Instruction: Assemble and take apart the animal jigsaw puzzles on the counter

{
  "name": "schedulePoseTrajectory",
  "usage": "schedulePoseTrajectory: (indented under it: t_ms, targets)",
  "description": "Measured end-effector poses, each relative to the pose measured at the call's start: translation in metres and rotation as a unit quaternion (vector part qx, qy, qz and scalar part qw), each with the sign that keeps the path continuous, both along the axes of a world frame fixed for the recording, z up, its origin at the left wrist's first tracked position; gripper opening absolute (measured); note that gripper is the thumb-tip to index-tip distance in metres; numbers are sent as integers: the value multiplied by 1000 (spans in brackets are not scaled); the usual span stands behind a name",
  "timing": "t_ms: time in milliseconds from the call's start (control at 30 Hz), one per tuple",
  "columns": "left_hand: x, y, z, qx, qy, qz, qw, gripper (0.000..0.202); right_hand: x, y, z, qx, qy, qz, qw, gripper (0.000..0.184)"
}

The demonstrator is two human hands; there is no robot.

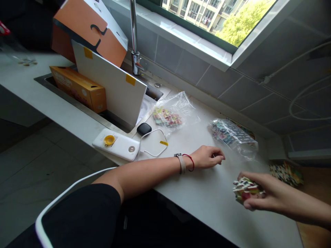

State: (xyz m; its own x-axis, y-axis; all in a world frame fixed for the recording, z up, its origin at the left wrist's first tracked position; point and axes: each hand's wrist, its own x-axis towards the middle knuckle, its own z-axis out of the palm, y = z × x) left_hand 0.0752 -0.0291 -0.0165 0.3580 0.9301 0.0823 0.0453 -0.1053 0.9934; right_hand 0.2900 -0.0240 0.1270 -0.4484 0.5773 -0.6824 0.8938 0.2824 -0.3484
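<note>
My right hand [269,193] grips a thick clump of jigsaw puzzle pieces [245,189], thumb below and fingers above, over the counter's right part. Their pale edges and some green and red print show. My left hand [208,157], with a watch and a red cord on its wrist, rests low over the counter with curled fingers; whether anything is in them is hidden. Beyond it lies a clear plastic bag [232,136] of dark bluish pieces. Another clear bag [170,115] holds red, yellow and green pieces. More loose pieces [286,173] lie past the counter's right end.
A sink [113,121] at the left holds an orange box [77,88] and a white board [108,77]; a large orange carton [85,26] leans behind. A white power bank [117,144], its cable and a small black case [144,129] lie at the counter's front. A tap [134,58] stands behind.
</note>
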Motion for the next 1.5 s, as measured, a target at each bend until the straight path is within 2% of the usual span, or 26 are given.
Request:
schedulePoseTrajectory:
  t_ms: [33, 67, 133, 200, 300, 367, 467, 533, 633, 700, 767, 833, 933, 1033, 1100, 1233, 1367, 1433, 1500]
  targets:
    - [0, 0, 0, 4, 2, -3, 1000, 13, -12, 9, 12, -56, 38, -15, 998, 26]
    - [0, -1, 0, 8, 7, -7, 1000, 14, -25, 19, 22, -69, 78, -36, 994, 29]
    - [0, -1, 0, 16, 15, -13, 1000, 14, -54, 40, 35, -17, 160, -82, 984, 41]
    - [0, -2, 0, 17, 12, -15, 1000, 14, -87, 62, 37, 67, 249, -153, 954, 52]
    - [0, -3, 1, 7, 0, -12, 1000, 14, -139, 94, 19, 105, 357, -262, 890, 67]
    - [-1, -3, 3, 0, -5, -9, 1000, 14, -170, 115, 0, 120, 370, -310, 868, 62]
    - [-2, -4, 6, -3, -6, -7, 1000, 14, -206, 146, -28, 117, 347, -382, 848, 48]
    - [-1, -4, 6, -4, -5, -8, 1000, 13, -223, 158, -44, 64, 328, -384, 860, 35]
    - [0, -3, 4, -8, -11, -9, 1000, 13, -240, 161, -60, -66, 326, -310, 891, 15]
    - [1, -3, 3, -7, -18, -10, 1000, 14, -246, 156, -66, -132, 323, -270, 898, 10]
    - [1, -3, 1, -3, -20, -11, 1000, 14, -249, 150, -69, -152, 314, -261, 900, 10]
    - [1, -2, 0, -1, -16, -11, 1000, 14, -247, 147, -69, -119, 314, -277, 900, 12]
    - [1, -3, -1, 3, -13, -9, 1000, 15, -232, 142, -66, 1, 340, -300, 891, 14]
    - [2, -3, -4, 13, -14, -3, 1000, 14, -202, 122, -60, 122, 383, -256, 879, 14]
    - [3, -3, -7, 26, -9, -1, 1000, 14, -175, 94, -54, 174, 413, -189, 874, 19]
    - [4, -4, -11, 47, 8, 3, 999, 16, -112, 15, -52, 314, 419, -97, 846, 19]
    - [3, -6, -8, 67, 18, 3, 998, 16, -46, -57, -78, 449, 412, -38, 792, 20]
    - [2, -7, -5, 70, 22, 0, 997, 21, -16, -82, -96, 481, 379, -39, 789, 25]
    - [2, -8, -3, 73, 29, -4, 997, 24, 9, -100, -112, 502, 332, -78, 795, 29]
